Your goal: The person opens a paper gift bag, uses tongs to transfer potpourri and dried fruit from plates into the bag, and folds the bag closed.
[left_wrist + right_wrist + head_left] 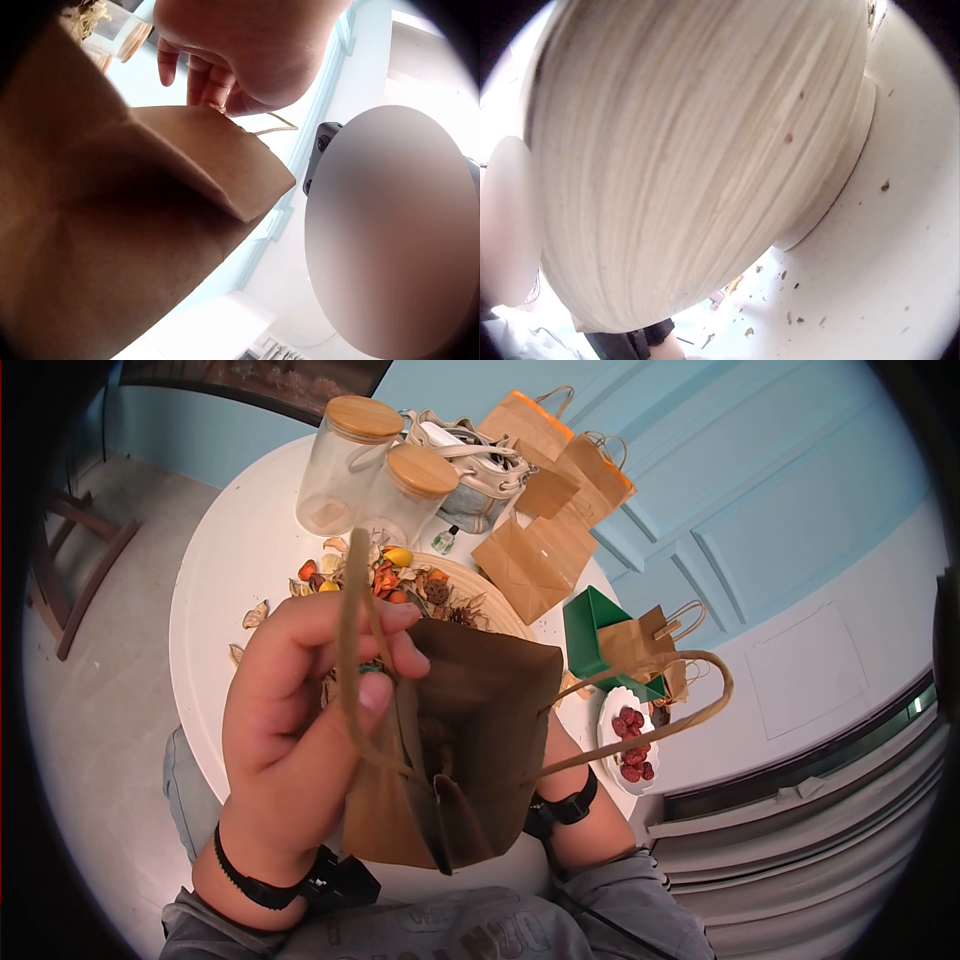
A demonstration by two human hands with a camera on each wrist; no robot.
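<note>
In the head view my left hand (290, 705) pinches the near-left rim of a brown paper bag (500, 660), thumb and fingers by one twisted-cord handle (352, 630). The bag's mouth faces up toward me, its inside dark, and the other handle (710, 705) loops out to the right. The left wrist view has the same hand (251, 45) at the bag's (127, 262) top edge. My right forearm (585, 825) goes behind the bag, which hides that hand. Beyond the bag, a pale wooden bowl (500, 605) holds dried potpourri (385, 575); its striped side (697, 157) fills the right wrist view.
Two glass jars with wooden lids (365, 418), a handbag (480, 490) and a small bottle (445, 540) stand at the back. More paper bags (540, 560), a green box (590, 630) and a white plate of red dates (628, 745) are on the right. Crumbs dot the white table (900, 255).
</note>
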